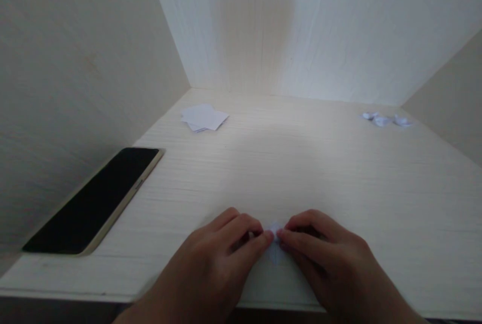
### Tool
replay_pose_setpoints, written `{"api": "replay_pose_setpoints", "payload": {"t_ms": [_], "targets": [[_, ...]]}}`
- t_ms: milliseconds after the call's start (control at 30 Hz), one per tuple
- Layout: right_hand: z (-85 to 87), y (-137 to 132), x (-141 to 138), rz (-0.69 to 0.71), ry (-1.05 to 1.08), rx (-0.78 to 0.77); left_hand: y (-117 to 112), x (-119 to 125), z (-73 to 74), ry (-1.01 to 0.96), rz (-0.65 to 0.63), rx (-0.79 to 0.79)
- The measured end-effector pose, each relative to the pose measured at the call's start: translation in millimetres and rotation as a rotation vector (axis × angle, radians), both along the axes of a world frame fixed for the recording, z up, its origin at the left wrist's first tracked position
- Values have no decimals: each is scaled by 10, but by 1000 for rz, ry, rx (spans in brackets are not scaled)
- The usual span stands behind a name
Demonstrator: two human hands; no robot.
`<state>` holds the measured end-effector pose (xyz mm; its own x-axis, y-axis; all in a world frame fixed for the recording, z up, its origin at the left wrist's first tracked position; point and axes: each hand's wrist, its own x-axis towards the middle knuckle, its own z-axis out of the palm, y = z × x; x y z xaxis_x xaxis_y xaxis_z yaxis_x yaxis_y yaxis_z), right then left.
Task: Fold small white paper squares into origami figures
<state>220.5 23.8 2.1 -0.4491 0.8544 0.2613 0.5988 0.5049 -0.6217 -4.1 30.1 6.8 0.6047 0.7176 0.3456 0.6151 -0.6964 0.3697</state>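
A small piece of white paper (pixel 275 253) lies near the front edge of the table, between my two hands. My left hand (pixel 229 248) is closed in a pinch on its left side, thumb and index fingertip together. From the right, my right hand (pixel 326 248) pinches the same paper, its fingertips almost touching the left thumb. The paper looks folded, but the fingers cover part of it and the picture is soft, so its exact shape cannot be made out.
A stack of white paper squares (pixel 205 117) lies at the back left. Several small folded or crumpled paper pieces (pixel 382 120) sit at the back right. A phone with a dark screen (pixel 98 198) rests along the left wall. Pale panels enclose the white table (pixel 376 188) on three sides.
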Motion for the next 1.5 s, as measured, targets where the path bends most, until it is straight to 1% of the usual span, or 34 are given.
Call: {"api": "replay_pose_setpoints", "payload": {"t_ms": [167, 333, 467, 533, 633, 767, 900, 1000, 1167, 1300, 1367, 1500], "targets": [[15, 11, -6, -10, -80, 50, 8, -6, 7, 15, 20, 13], [11, 32, -16, -22, -97, 50, 18, -1, -7, -3, 20, 7], [-27, 55, -4, 35, -123, 104, 22, -15, -30, -28, -16, 22], [-50, 79, 7, 57, -106, 107, 30, -22, -22, -28, -20, 12], [-69, 121, 16, 48, -93, 106, 43, -29, 12, -28, -28, 4], [-53, 149, 11, 33, -123, 134, 50, -38, 51, -14, -15, -2], [-35, 137, 5, 41, -142, 147, 42, -46, 56, -4, -9, -15], [-44, 126, 2, 39, -154, 122, 38, -47, 38, -5, -3, 0], [-97, 127, -3, 12, -153, 15, 29, -30, -7, 4, -8, 39], [-104, 138, -19, -14, -148, -46, 15, -25, -2, 18, 1, 31], [-92, 145, -27, -17, -172, -29, 10, -27, 7, 23, 2, 22], [-67, 153, -25, 37, -222, 80, 1, -33, 10, 20, 9, 21]]}}
